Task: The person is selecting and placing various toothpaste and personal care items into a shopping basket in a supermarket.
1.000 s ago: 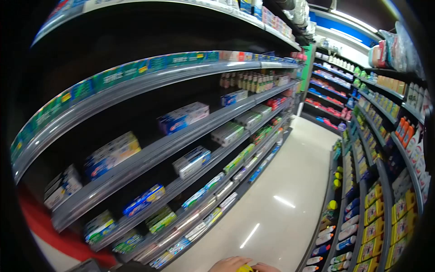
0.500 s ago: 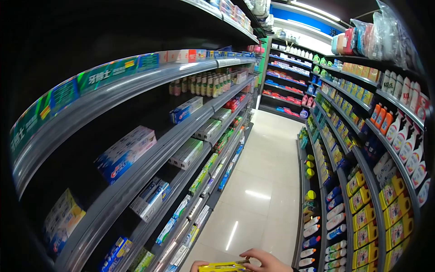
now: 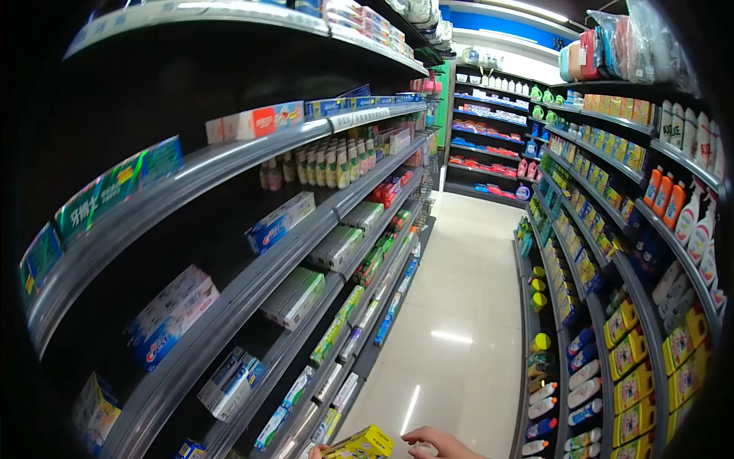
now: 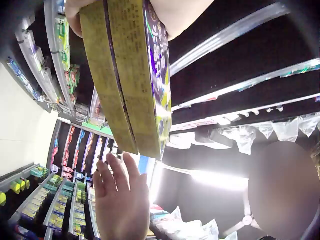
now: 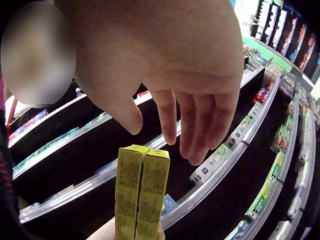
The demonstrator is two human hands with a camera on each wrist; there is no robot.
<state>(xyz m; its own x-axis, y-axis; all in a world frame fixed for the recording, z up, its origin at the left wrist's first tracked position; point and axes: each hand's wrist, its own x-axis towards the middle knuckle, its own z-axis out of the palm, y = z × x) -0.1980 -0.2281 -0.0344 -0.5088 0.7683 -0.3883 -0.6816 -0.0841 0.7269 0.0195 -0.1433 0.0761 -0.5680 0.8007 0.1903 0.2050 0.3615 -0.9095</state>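
Between two long shelf racks in a shop aisle, a pair of yellow boxes [image 5: 128, 190] is held side by side, low over the pale floor [image 3: 459, 268]. The left hand [image 5: 102, 231] pinches the boxes at one end, its digits on both sides of them. Near their other end, apart from them, the right hand [image 5: 175, 75] has its fingers loosely extended, with a gap showing between thumb and cartons. The left rack [image 3: 229, 159] closes in that side, its rails jutting past a blue-and-white Crest pack [image 3: 172, 314], a row of small bottles [image 3: 336, 164] and a green carton [image 3: 118, 191] on a higher shelf. The right rack [image 3: 641, 287] bounds the other side, with yellow jugs [image 3: 629, 350] low down, orange bottles [image 3: 665, 197] above, and plastic-wrapped bundles [image 3: 634, 50] on top. A far rack [image 3: 466, 187] stands across the end of the aisle, stacked with red and blue packs [image 3: 493, 149]. Overhead, the left wrist view catches a bright tube light [image 4: 220, 181] and a ceiling fan [image 4: 247, 220].
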